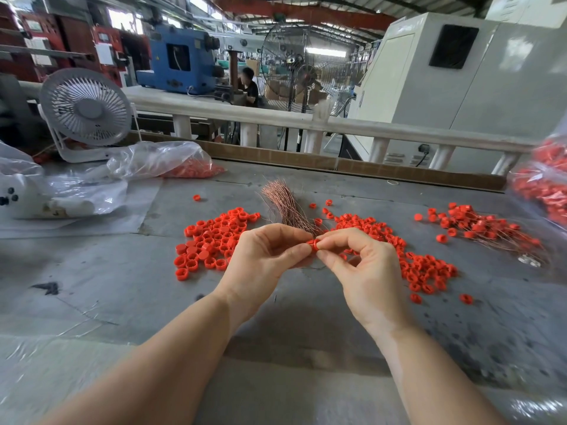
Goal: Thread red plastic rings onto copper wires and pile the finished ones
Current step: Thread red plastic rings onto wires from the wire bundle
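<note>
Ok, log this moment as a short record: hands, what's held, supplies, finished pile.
left hand: fingers pinch one red ring
right hand: pinches the same ring from the other side
wire in work: thin strand barely visible below the hands; threading cannot be confirmed
copper wire bundle: lies on the table just beyond the hands
loose rings, left heap
loose rings, right heap
finished pile: rings on wires, far right
bag of rings: back left, beside the desk fan
</note>
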{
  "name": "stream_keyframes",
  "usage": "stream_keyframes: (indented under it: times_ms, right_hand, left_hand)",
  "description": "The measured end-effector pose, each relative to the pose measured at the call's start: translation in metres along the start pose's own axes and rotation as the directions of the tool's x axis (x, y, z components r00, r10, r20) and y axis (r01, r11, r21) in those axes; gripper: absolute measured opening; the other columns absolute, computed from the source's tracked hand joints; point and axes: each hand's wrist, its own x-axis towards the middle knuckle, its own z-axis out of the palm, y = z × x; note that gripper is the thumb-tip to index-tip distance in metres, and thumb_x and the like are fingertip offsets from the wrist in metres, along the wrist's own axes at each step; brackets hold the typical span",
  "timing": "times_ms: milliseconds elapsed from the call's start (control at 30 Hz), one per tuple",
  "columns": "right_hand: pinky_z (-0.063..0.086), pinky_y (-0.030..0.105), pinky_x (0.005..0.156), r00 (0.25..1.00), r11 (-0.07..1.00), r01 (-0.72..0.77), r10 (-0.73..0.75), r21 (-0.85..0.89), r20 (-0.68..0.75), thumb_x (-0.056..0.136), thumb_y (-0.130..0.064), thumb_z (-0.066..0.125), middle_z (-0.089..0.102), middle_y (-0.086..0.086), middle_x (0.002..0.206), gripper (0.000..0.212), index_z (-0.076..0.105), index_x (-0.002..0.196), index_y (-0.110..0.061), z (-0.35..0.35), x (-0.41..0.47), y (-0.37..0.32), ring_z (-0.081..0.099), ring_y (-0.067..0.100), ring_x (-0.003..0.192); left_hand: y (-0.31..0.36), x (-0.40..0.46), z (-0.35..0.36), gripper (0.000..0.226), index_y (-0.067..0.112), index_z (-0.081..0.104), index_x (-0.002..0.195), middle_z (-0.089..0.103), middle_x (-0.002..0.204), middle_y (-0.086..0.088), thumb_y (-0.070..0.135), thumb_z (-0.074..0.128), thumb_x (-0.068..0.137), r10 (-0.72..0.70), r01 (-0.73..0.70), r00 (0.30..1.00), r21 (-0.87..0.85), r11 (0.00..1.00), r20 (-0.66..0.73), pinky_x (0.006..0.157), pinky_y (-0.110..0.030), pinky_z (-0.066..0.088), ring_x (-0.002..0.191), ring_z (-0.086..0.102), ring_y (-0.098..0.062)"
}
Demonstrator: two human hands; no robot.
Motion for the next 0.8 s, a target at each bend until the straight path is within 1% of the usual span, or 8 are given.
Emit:
stream_keyframes:
  times_ms: [133, 267, 400, 533, 800]
  right_hand:
    - [0.038, 0.006, 0.065, 1.0, 1.0, 0.008, -0.008, -0.007, -0.012, 0.074, 0.002, 0.073, 0.068, -0.016, 0.076, 0.033, 0.065, 0.069, -0.03, -0.0007, 0.0002, -0.0001, 0.062, -0.002, 0.079]
    - [0.038, 0.006, 0.063, 1.0, 0.999, 0.001, 0.0, 0.032, -0.019, 0.074, 0.003, 0.072, 0.069, -0.015, 0.078, 0.029, 0.066, 0.07, -0.025, -0.0003, 0.0005, 0.0005, 0.063, -0.002, 0.079]
    - [0.039, 0.007, 0.063, 1.0, 0.997, -0.018, 0.02, 0.076, -0.018, 0.075, 0.003, 0.071, 0.07, -0.013, 0.079, 0.026, 0.067, 0.07, -0.022, 0.0004, 0.0005, 0.0018, 0.064, -0.001, 0.08]
    - [0.039, 0.007, 0.064, 0.999, 0.994, -0.028, 0.03, 0.109, -0.014, 0.076, 0.003, 0.071, 0.07, -0.014, 0.085, 0.027, 0.067, 0.07, -0.023, 0.0014, 0.0005, 0.0026, 0.064, -0.002, 0.079]
    - [0.04, 0.005, 0.066, 0.999, 0.99, -0.042, 0.043, 0.132, -0.007, 0.077, 0.003, 0.07, 0.069, -0.02, 0.08, 0.031, 0.065, 0.07, -0.027, 0.0022, 0.001, 0.004, 0.063, -0.004, 0.078]
  left_hand:
    - [0.0008, -0.0002, 0.0014, 0.013, 0.005, 0.068, 0.081, 0.071, 0.079, -0.014, -0.005, 0.065, 0.074, -0.007, 0.007, 1.0, -0.023, 1.0, 0.004, 0.076, -0.031, 0.058, 0.072, 0.068, -0.026]
    - [0.0011, 0.0001, 0.0023, 0.018, 0.005, 0.068, 0.081, 0.071, 0.077, -0.013, 0.008, 0.067, 0.063, -0.037, 0.038, 0.999, -0.099, 0.994, 0.005, 0.077, -0.032, 0.058, 0.071, 0.069, -0.024]
    - [0.0008, -0.0003, 0.0009, 0.019, 0.004, 0.068, 0.082, 0.071, 0.077, -0.011, 0.009, 0.067, 0.064, -0.036, 0.038, 0.999, -0.111, 0.993, 0.018, 0.076, -0.03, 0.058, 0.072, 0.069, -0.023]
    - [0.0011, -0.0005, 0.0004, 0.019, 0.005, 0.068, 0.082, 0.072, 0.076, -0.009, 0.009, 0.067, 0.063, -0.027, 0.029, 0.999, -0.108, 0.994, 0.021, 0.071, -0.026, 0.058, 0.07, 0.069, -0.02]
    - [0.0004, 0.0001, 0.0003, 0.021, 0.003, 0.067, 0.084, 0.072, 0.078, -0.009, 0.009, 0.067, 0.064, -0.036, 0.038, 0.999, -0.116, 0.992, 0.021, 0.071, -0.025, 0.058, 0.07, 0.069, -0.019]
